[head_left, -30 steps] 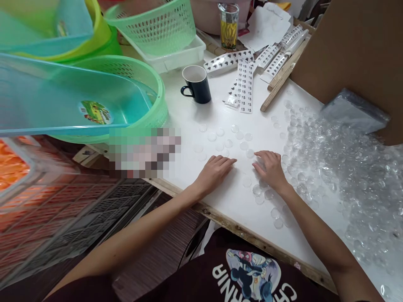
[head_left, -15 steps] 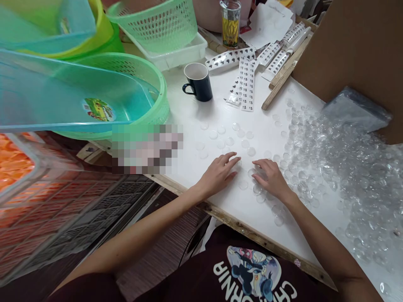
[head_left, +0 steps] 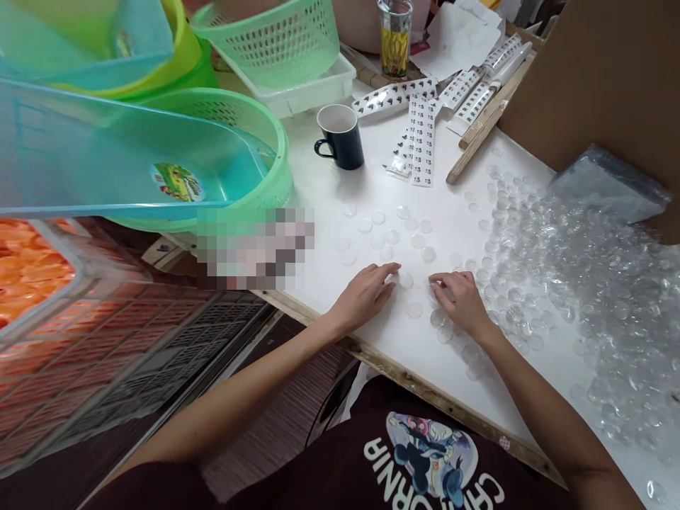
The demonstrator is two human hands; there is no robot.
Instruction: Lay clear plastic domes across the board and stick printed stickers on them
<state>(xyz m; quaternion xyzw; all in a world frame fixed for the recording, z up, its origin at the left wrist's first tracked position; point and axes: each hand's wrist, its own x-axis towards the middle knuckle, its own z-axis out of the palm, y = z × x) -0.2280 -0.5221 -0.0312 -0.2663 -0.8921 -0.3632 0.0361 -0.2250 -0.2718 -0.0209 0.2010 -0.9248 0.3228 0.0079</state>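
Discs point(head_left: 414, 309), small and clear, lie loose on the white desk point(head_left: 396, 347), a few of them right between the two hands. At the left hand point(head_left: 364, 296) the thumb and forefinger are bent toward each other beside a disc; I cannot tell whether a piece is caught at the tips. The right hand point(head_left: 462, 301) curls thumb to forefinger too — whether it pinches a disc is too fine to make out.

With pieces this thin and flat, the rim is likely the best place to take hold: tip one side up with a fingertip, bring the thumb to meet it, and squeeze lightly. Clear on white is hard to read, so it should help to look for rims and shine, and to check that two overlapping discs are not taken for one. The right wrist seems best held a little high, since loose discs lie close by on its near side and could be swept along.

Farther out, more discs are scattered to the far left of the right hand, apart from the big heap point(head_left: 600, 283) on the right; a slow elbow there should keep the heap from sliding. Beyond the scatter stands a dark mug point(head_left: 345, 145) — worth reaching around — with sticker sheets point(head_left: 422, 142) to its right.
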